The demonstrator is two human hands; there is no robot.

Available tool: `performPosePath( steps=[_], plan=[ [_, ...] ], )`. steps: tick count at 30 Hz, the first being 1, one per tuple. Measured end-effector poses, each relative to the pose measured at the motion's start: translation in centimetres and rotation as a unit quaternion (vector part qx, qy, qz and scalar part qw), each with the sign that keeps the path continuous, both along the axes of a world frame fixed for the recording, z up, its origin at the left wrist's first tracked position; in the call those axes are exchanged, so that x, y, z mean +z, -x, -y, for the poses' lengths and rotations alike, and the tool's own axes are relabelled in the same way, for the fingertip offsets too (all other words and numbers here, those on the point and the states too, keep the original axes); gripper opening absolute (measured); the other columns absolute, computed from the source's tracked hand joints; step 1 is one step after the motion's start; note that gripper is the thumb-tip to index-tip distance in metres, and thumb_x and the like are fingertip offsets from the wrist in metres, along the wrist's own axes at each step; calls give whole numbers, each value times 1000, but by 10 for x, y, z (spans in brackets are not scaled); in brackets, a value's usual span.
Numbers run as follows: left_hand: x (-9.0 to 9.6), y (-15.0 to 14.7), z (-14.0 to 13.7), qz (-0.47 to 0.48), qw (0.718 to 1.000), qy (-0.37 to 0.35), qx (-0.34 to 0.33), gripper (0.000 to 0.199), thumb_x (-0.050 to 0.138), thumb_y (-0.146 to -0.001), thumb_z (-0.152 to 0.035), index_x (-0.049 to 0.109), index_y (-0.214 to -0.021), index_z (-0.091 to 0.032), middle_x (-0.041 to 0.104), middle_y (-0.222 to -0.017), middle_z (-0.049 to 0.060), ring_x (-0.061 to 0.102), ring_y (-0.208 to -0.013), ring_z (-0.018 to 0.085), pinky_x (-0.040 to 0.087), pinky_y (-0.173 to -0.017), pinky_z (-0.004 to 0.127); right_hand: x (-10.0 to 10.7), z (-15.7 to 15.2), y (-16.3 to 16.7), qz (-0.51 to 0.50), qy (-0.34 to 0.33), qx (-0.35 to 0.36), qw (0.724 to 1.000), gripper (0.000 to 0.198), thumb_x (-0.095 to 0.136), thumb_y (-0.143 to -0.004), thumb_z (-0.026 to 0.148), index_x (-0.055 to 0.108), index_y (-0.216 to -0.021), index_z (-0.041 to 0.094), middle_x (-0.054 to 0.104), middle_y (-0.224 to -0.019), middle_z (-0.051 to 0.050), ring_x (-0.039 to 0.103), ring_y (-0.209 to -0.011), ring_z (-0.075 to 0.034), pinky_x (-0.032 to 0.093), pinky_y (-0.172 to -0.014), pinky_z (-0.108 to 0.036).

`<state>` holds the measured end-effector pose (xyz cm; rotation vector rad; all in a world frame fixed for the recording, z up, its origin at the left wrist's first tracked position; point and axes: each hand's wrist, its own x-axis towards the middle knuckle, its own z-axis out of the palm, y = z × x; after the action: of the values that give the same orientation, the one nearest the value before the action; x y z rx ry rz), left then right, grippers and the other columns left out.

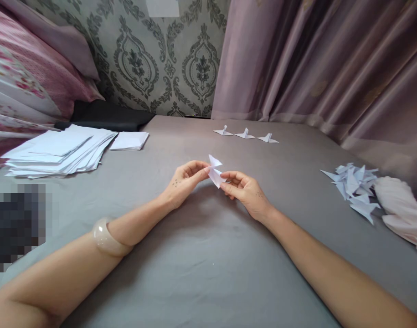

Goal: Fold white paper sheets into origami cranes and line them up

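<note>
A small folded piece of white paper (215,176) is held up between my two hands, over the middle of the grey sheet. Thumb and fingers of my left hand (187,176) pinch its left side. At its lower right edge, my right hand (243,187) pinches the paper too. Two pointed flaps spread from the fold, one upward and one downward. Parts of the paper are hidden behind my fingertips. Beyond my hands, a row of three folded paper birds (244,133) stands on the sheet.
To the left lie a stack of white sheets (58,152) and a smaller pile of paper squares (129,141). Several folded paper pieces (355,182) are heaped at the right, beside a pale cloth (399,200). A black cloth (109,115) lies at the back left, near the patterned wall (169,59).
</note>
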<state>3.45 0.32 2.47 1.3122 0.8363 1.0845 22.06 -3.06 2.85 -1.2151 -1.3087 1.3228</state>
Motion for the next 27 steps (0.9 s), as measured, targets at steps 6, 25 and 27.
performPosePath(
  steps=[6,25,27],
  plan=[
    [-2,-3,-4,99,993,57,43,25,69,-78,-34,62,-89,-13,68,-90,6,66,-91,19,50,-87,36,-6,2,3,47,-27,30,998,32,69,-74,35,65,-101,20,67,-85,-3,58,-66,-12,47,-58,-27],
    [-6,-5,1,22,998,57,0,33,70,-76,-38,64,-98,-14,71,-92,7,66,-79,19,50,-71,30,-3,11,16,129,-198,-31,971,23,57,-81,28,67,-101,22,68,-101,-7,63,-83,-17,52,-71,-30],
    [-3,-7,5,7,998,49,-24,33,69,-77,-37,63,-101,-14,71,-95,7,66,-84,20,50,-73,30,-5,9,18,141,-185,-39,972,25,57,-81,27,66,-103,21,68,-105,-8,64,-84,-18,53,-70,-30]
  ],
)
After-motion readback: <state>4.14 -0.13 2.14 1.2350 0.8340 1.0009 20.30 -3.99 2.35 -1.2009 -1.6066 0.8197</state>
